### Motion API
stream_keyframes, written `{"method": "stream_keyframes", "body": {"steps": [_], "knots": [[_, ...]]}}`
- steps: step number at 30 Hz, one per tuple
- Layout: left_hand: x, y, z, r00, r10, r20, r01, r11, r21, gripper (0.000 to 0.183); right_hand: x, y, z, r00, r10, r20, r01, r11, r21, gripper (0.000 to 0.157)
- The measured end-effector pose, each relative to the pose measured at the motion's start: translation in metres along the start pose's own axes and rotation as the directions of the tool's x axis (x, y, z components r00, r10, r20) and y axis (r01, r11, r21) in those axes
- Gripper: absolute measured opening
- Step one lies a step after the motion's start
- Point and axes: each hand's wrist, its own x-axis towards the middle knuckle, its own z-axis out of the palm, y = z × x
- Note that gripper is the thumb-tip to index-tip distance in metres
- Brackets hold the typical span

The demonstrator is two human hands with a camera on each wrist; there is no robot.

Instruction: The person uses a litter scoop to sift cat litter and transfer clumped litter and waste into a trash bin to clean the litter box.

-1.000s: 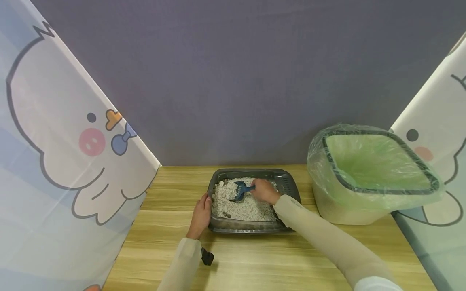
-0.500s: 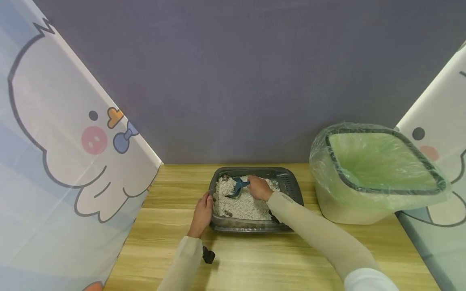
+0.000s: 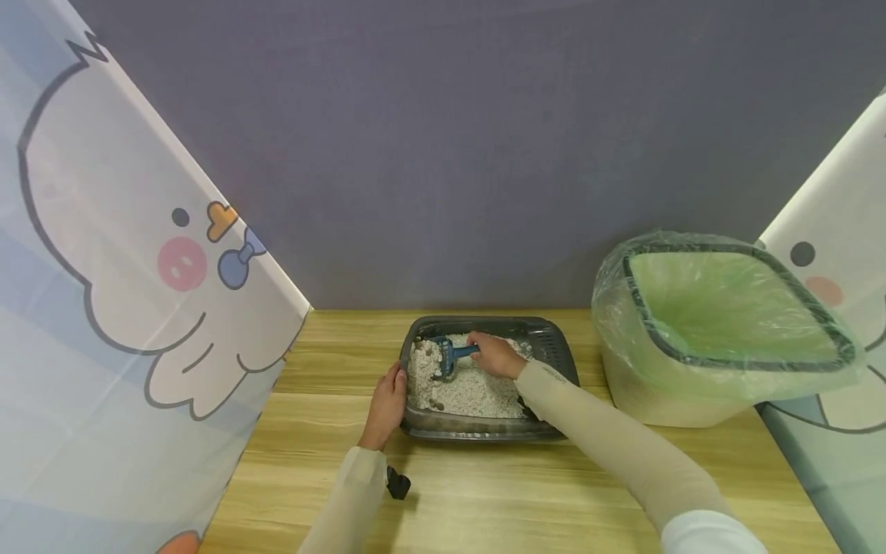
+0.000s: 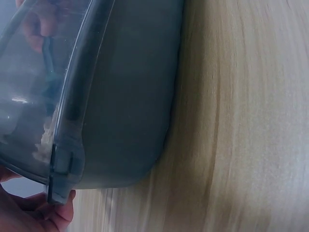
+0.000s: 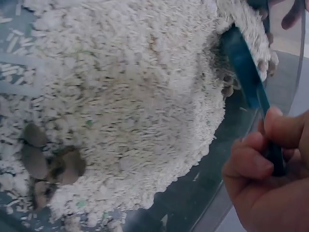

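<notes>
A dark grey litter box (image 3: 477,429) holds pale pellet litter (image 3: 477,392) with brownish clumps (image 5: 53,164) in it. My right hand (image 3: 494,355) grips the handle of a blue litter scoop (image 3: 446,358). The scoop's head is partly sunk in the litter near the box's left end, beside more clumps, as the right wrist view shows. My left hand (image 3: 386,404) holds the box's left rim, its fingers curled at the edge in the left wrist view. Some of those fingers are hidden behind the rim.
A pale waste bin (image 3: 664,400) lined with a green translucent bag stands right of the box. A small black object (image 3: 398,483) sits by the left wrist. A grey wall panel (image 3: 443,169) rises behind the wooden table (image 3: 484,500).
The scoop has moved left through the litter, toward the box's left end, and its head has turned. The left hand stays on the rim.
</notes>
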Motion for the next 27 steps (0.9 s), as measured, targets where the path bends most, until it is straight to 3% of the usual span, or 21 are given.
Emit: {"method": "stream_keyframes", "body": {"steps": [6, 10, 18, 27], "knots": [[0.003, -0.002, 0.000, 1.000, 0.017, -0.023, -0.016, 1.000, 0.022, 0.051, -0.009, 0.002, 0.002, 0.992, -0.008, 0.130, 0.006, 1.000, 0.018, 0.011], [0.004, -0.003, 0.000, 1.000, 0.008, -0.024, -0.008, 1.000, 0.025, 0.050, -0.015, 0.002, 0.003, 0.985, -0.029, 0.170, 0.030, 1.000, -0.007, 0.009], [0.001, -0.003, 0.002, 1.000, 0.021, -0.015, -0.021, 1.000, 0.022, 0.051, -0.034, 0.013, -0.004, 0.992, -0.036, 0.123, 0.035, 0.999, 0.013, 0.012], [0.000, -0.004, 0.001, 0.999, 0.027, -0.027, -0.026, 0.999, 0.021, 0.050, -0.065, 0.021, -0.019, 0.999, -0.041, -0.014, 0.043, 0.993, 0.111, 0.025]]}}
